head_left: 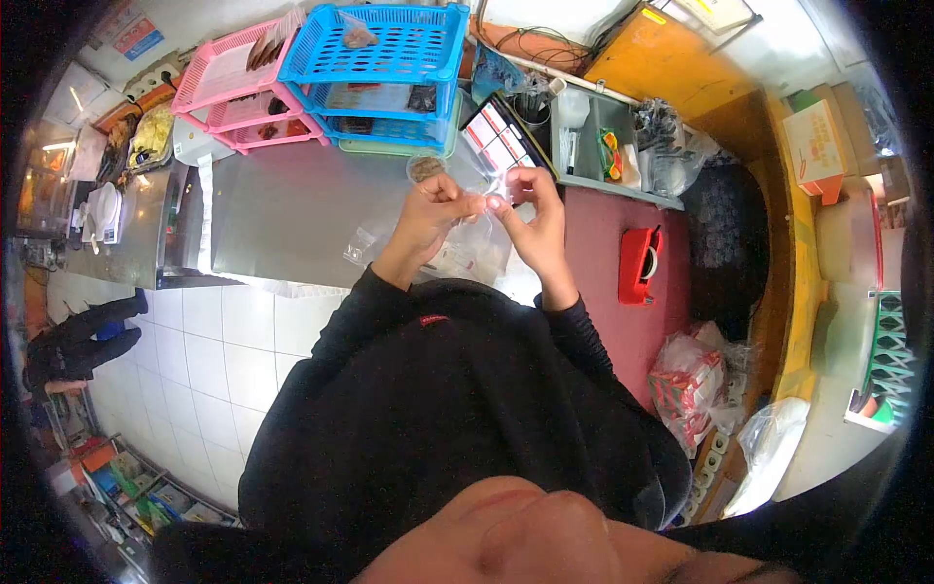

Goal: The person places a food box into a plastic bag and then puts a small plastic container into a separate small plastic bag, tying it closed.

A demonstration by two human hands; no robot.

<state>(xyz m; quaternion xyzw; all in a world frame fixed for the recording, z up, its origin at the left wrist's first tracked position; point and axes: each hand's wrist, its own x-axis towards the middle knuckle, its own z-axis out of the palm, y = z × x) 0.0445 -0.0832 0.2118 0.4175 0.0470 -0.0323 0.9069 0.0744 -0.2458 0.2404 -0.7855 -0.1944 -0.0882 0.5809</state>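
Observation:
My left hand (428, 216) and my right hand (535, 226) meet above the metal counter's near edge. The fingers of both are closed in a pinch on the gathered top of a small clear plastic bag (496, 185). The thumbs almost touch. Just behind my left hand a round tub of brown contents (425, 168) stands on the counter. Below my hands lies a heap of clear plastic bags (467, 258), whose contents I cannot make out. To the left of it is a small clear packet (360, 245).
A blue rack (375, 49) and a pink rack (233, 73) stand at the back of the metal counter (282, 214). On the right, a grey tray (623, 190) and a red tape dispenser (639, 265) rest on a maroon surface. Another person (83, 336) is at the far left.

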